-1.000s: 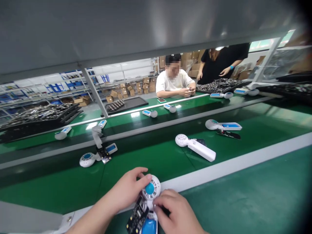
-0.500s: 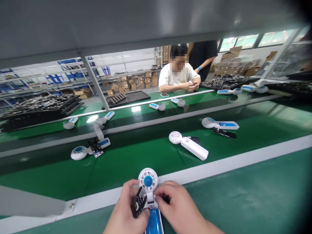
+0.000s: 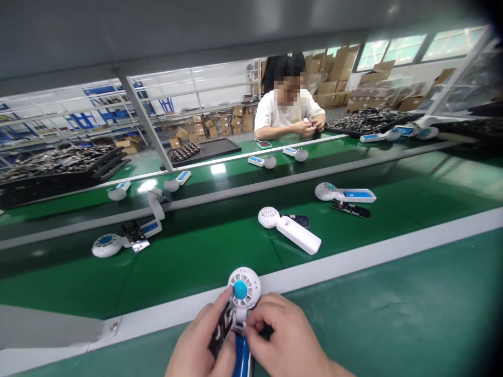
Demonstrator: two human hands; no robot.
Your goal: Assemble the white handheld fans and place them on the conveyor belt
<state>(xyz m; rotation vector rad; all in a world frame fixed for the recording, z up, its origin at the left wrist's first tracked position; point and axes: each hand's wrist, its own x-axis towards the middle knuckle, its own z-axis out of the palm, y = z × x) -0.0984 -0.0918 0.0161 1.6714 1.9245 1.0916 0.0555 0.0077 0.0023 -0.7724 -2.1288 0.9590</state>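
A white handheld fan (image 3: 244, 288) with a round slotted head and a blue centre lies at the near edge of the bench, its open handle showing a blue battery (image 3: 241, 356). My left hand (image 3: 206, 340) grips the fan from the left, index finger against the head. A dark circuit board (image 3: 222, 324) is caught between that hand and the fan's neck. On the other side, my right hand (image 3: 281, 332) pinches at the hinge below the head, thumb and index finger closed together. What lies between those fingertips is too small to make out.
Ahead runs a green conveyor belt (image 3: 204, 262) carrying more fans, such as a white one (image 3: 298, 234) lying face down. A second belt passes behind a metal rail (image 3: 220, 186). Across it sits a co-worker (image 3: 288, 115). Black trays (image 3: 58, 173) of parts stand left. A grey shelf (image 3: 236, 31) overhangs.
My left index finger has moved up onto the fan head. The right fingers have shifted slightly inward at the hinge. Fans on the near belt have shifted left, those on the far belt right.
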